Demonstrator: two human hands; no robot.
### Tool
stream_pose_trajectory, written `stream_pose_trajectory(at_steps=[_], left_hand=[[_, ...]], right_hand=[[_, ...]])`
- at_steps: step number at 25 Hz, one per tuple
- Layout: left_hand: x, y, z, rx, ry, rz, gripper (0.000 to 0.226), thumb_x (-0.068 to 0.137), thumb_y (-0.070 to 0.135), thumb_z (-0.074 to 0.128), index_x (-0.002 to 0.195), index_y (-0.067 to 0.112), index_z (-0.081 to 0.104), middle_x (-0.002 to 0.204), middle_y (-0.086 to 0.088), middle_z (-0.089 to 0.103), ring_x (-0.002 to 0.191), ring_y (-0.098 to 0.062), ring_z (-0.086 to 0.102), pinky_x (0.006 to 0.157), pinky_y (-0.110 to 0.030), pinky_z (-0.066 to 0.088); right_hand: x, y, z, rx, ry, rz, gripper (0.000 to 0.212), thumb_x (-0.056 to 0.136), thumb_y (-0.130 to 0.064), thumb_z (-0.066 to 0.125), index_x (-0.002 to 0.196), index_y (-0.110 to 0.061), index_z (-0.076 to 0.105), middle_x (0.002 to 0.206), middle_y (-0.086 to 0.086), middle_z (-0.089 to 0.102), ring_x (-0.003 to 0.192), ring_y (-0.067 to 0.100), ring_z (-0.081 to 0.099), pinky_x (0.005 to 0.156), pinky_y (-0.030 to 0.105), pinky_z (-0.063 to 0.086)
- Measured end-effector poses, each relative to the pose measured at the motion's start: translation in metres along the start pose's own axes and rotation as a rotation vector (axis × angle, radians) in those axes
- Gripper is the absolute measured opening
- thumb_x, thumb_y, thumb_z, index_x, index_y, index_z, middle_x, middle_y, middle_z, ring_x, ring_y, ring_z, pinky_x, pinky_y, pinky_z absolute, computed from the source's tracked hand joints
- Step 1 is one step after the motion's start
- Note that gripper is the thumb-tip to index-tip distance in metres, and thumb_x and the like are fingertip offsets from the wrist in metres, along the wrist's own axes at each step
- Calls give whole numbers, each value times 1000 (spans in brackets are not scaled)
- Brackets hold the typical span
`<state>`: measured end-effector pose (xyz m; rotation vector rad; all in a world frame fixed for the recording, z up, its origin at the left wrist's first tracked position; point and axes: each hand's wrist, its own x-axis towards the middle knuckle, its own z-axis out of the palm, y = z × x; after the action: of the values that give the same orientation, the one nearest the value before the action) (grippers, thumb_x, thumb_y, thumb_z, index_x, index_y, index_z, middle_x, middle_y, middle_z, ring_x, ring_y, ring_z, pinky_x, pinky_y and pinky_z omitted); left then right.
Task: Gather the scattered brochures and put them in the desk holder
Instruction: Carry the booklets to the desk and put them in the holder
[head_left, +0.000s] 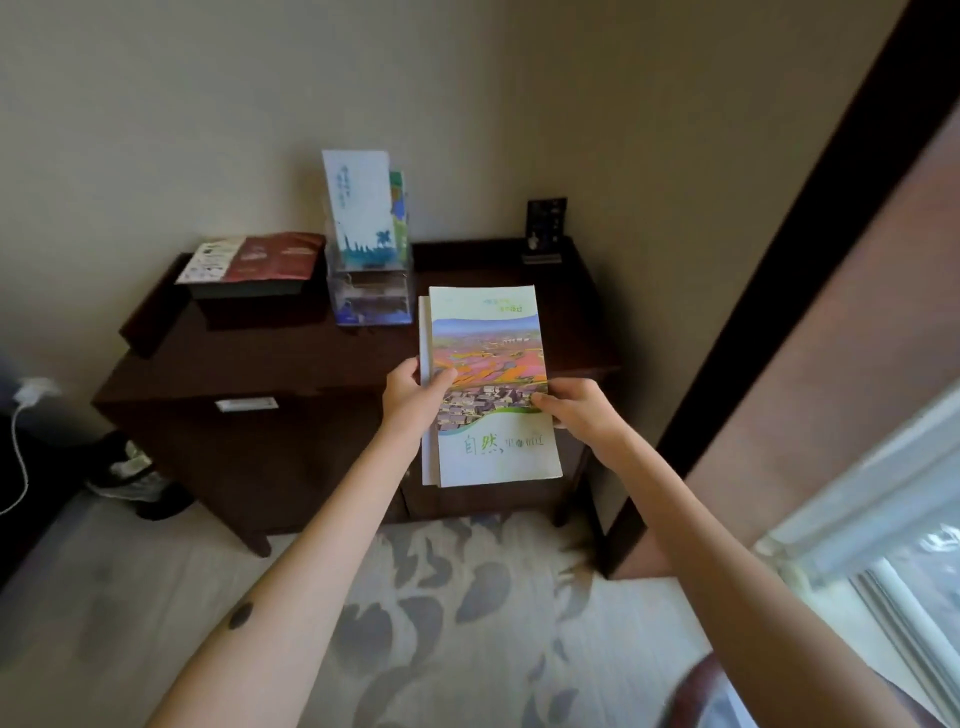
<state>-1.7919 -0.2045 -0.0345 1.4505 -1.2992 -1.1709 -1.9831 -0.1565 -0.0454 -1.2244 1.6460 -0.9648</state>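
Your left hand and right hand each pinch an edge of the brochures, held above the desk just before the holder. Square the edges first, then slide them upright into a front pocket.

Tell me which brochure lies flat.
The dark red brochure, far left; the landscape brochure is held, the white-blue brochure stands in the holder.

Stacked colourful brochures hang near the clear holder.
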Motion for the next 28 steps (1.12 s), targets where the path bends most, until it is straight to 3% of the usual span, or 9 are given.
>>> stream_pose_trajectory(at_steps=[6,9,12,15,17,21,24,26,28], left_hand=[[100,-25,-33,3,1,-75,32,85,21,64,113,4,58,105,-10,65,99,-25,62,90,-42,50],[157,-41,-23,15,-22,-107,25,85,21,64,104,4,59,91,-7,63,88,-24,61,78,-37,51],[214,-48,-5,58,-51,-127,18,85,21,64,95,8,56,80,-2,56,78,-20,54,62,-26,42],[272,-53,14,91,-73,-163,16,85,19,64,94,8,57,89,-6,59,79,-20,55,64,-27,42],[302,-57,26,116,-85,-201,19,85,18,65,98,6,59,91,-6,59,82,-19,55,69,-29,41],[352,-70,42,174,-119,-266,12,84,17,65,84,9,56,76,-1,55,80,-21,53,72,-31,39],[372,-80,47,197,-151,-288,13,82,12,67,84,2,59,70,0,55,74,-19,55,65,-27,41],[385,-86,52,229,-179,-297,13,80,12,69,79,2,59,71,-3,57,70,-18,56,59,-23,41],[396,-95,58,281,-211,-315,16,79,14,69,78,0,61,82,-14,63,82,-25,59,66,-31,46]], right_hand=[[93,-20,51,-16,-32,75,9,92,-10,55,91,-10,64,106,20,68,107,38,61,95,54,47],[151,-12,59,-61,-33,139,10,91,-9,56,89,-5,65,107,27,66,101,39,62,93,50,50],[217,1,59,-101,-44,183,12,91,-8,55,86,-2,64,105,30,64,86,33,64,81,40,52],[282,15,57,-134,-54,249,18,91,-8,55,99,6,63,110,29,64,107,42,60,95,53,47],[314,23,56,-147,-62,307,18,90,-7,55,98,8,63,109,31,64,108,45,58,97,54,45],[365,36,59,-194,-98,378,19,91,-11,55,96,6,62,106,27,65,101,40,62,84,45,50],[381,45,63,-255,-133,427,25,91,-14,55,100,8,63,92,27,63,79,26,55,71,32,39],[390,50,63,-281,-130,458,26,91,-14,55,100,8,64,81,17,55,74,22,48,67,30,34],[395,55,64,-316,-125,487,23,91,-14,55,97,6,65,78,12,53,71,21,46,62,29,34]])
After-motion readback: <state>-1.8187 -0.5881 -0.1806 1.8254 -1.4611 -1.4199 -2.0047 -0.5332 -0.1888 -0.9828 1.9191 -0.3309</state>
